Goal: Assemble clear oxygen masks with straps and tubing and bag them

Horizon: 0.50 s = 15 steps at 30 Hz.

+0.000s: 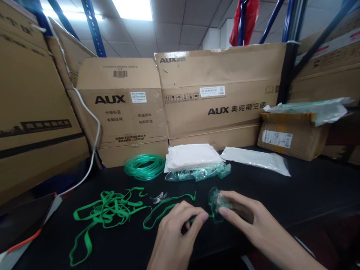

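Observation:
My right hand [247, 217] is closed around a clear, green-tinted plastic mask [216, 202] near the front of the black table [309, 187]. My left hand [180, 228] pinches one end of a green elastic strap [165, 208] right beside the mask. The strap loops away to the left across the table. A small clear plastic clip [158, 198] lies just behind the strap.
A tangle of green straps [109, 210] lies at the left. Behind are a coil of green tubing [144, 166], a row of clear masks [197, 173], a stack of white bags [191, 155] and a flat bag [255, 159]. Cardboard boxes [197, 93] wall the back. A white cable [94, 150] hangs left.

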Motion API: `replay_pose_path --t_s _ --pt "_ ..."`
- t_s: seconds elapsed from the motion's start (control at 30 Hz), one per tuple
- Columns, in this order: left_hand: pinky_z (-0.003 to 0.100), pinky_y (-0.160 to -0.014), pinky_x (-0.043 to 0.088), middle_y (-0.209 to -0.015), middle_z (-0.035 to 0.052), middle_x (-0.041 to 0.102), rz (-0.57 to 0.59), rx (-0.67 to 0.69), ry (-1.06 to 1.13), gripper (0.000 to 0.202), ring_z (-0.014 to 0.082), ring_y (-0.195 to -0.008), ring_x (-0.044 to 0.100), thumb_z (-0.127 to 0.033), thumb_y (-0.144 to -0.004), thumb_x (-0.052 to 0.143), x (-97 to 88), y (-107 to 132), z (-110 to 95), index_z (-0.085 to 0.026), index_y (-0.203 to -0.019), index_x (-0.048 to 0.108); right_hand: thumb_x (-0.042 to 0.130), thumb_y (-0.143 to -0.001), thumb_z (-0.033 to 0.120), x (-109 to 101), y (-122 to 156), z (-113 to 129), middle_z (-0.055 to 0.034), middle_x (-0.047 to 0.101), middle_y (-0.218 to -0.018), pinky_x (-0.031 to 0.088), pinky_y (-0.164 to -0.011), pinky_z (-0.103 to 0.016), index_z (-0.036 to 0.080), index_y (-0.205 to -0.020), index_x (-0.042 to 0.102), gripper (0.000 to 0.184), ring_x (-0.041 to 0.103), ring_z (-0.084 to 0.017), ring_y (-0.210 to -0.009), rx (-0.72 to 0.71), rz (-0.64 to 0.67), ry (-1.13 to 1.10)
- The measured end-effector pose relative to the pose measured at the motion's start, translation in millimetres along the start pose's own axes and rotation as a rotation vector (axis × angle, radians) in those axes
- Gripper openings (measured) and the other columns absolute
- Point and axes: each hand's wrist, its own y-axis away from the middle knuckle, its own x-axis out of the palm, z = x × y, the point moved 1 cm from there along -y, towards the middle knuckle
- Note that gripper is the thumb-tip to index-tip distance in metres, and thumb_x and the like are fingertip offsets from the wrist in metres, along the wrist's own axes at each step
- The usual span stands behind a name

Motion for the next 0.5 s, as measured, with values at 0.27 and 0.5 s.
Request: replay_pose_path --t_s 0.27,0.5 --pt "0.024 -0.072 0.046 -0.085 -0.0028 0.070 -0.013 0.032 -0.012 0.022 0.0161 -0.077 0.062 -0.033 -0.102 0.059 0.2 0.4 -0.1 -0.031 -0.090 0.078 0.067 -0.094 0.049 1.4 0.3 -1.2 -0.0080 0.074 -0.129 0.051 -0.112 -0.042 0.022 -0.126 0.070 0.042 0.070 -0.027 -0.120 -0.001 0.013 0.000" --pt "0.022 -0.071 0.047 -0.086 -0.0039 0.071 -0.028 0.058 0.101 0.019 0.0144 -0.079 0.065 -0.031 -0.101 0.063 -1.0 1.6 -3.8 -0.031 -0.090 0.078 0.067 -0.095 0.048 2.1 0.0 -1.7 -0.0075 0.075 -0.128 0.053 -0.108 -0.039 0.022 -0.127 0.069 0.041 0.071 -0.025 -0.115 -0.014 0.018 0.013"
